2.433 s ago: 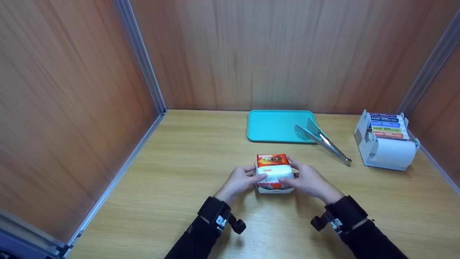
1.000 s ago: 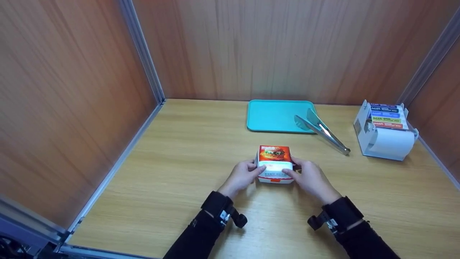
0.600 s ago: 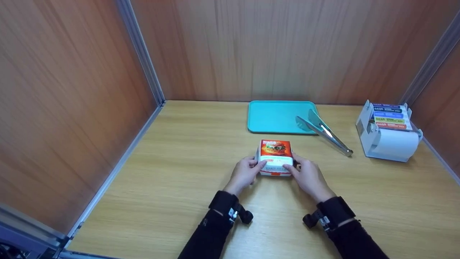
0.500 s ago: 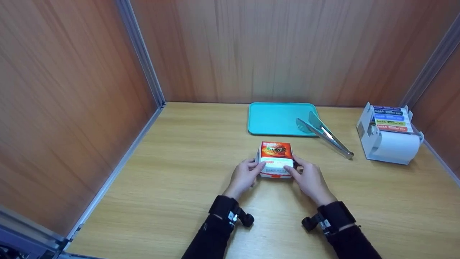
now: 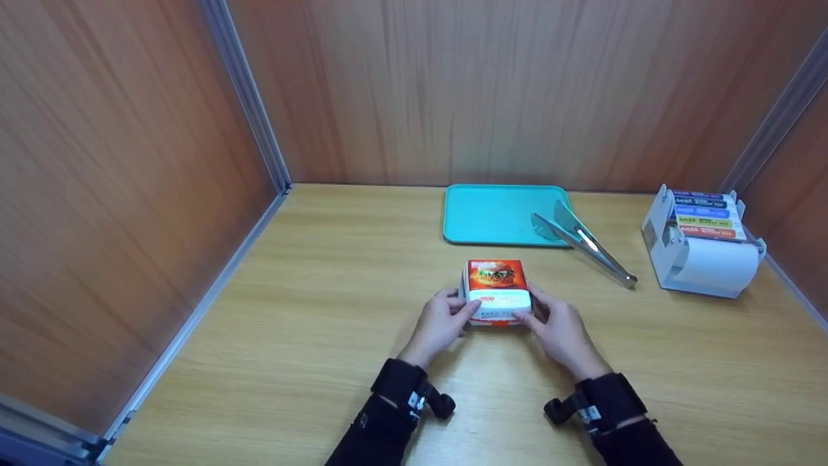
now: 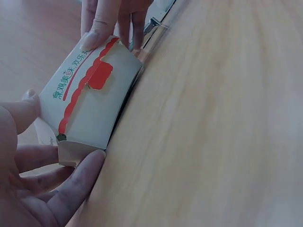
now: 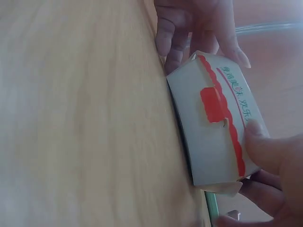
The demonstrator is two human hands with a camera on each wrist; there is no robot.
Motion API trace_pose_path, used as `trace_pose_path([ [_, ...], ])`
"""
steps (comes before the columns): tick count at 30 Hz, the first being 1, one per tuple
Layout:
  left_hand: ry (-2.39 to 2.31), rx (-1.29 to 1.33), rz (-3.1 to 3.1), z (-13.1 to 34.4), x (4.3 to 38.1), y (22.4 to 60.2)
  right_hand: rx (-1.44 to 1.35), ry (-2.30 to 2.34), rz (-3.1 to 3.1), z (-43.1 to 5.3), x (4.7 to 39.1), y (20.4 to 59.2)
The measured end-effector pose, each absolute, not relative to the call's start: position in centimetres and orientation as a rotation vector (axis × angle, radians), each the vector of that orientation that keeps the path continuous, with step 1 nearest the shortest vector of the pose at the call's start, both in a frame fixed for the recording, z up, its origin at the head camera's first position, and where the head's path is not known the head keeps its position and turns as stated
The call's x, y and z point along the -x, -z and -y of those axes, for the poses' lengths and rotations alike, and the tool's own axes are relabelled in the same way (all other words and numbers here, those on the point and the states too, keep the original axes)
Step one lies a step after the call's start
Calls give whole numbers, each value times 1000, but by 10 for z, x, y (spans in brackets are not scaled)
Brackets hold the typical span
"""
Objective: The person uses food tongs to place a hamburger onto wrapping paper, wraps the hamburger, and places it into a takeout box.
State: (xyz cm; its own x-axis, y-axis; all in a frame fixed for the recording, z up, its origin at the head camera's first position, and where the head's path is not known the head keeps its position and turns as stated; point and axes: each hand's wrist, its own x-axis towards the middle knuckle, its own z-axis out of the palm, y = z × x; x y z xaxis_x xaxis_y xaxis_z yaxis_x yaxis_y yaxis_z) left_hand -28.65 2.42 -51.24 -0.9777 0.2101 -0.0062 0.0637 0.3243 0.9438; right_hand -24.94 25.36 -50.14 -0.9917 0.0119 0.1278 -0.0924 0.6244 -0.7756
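Note:
A burger box, white with a red-orange burger picture on its lid, stands in the middle of the table between both hands. Its lid is down, and a red tab on the front shows in both wrist views. My left hand grips the left side, thumb on the lid's front slope and fingers against the side wall. On the right side my right hand holds it the same way, thumb at the front edge. In the left wrist view the box sits low against the table; its contents are hidden.
Behind the box lies a turquoise tray. Metal tongs rest with their tips over its right edge. A white dispenser with coloured labels and a white roll stands at the right. Wood panels wall in the table.
The box's front, which showed a raised flap and inner print at first, is now down with the red tab in place. Both hands have carried the box slightly towards the tray.

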Motion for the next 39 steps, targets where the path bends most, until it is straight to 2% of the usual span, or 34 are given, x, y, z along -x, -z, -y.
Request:
trace_pose_path([
  [6,-1677,-325,-2602,-22,284,508,-106,-1407,2712,-251,249,496],
  [16,-1834,-77,-2580,-29,274,502,18,-1346,2599,-239,237,491],
  [20,-1903,-95,-2659,-31,273,499,8,-1321,2578,-231,235,494],
  [32,-1842,-157,-2756,-26,270,499,-92,-887,2619,-221,228,496],
  [39,-1844,-127,-2731,-27,272,499,-180,-789,2613,-224,228,493],
])
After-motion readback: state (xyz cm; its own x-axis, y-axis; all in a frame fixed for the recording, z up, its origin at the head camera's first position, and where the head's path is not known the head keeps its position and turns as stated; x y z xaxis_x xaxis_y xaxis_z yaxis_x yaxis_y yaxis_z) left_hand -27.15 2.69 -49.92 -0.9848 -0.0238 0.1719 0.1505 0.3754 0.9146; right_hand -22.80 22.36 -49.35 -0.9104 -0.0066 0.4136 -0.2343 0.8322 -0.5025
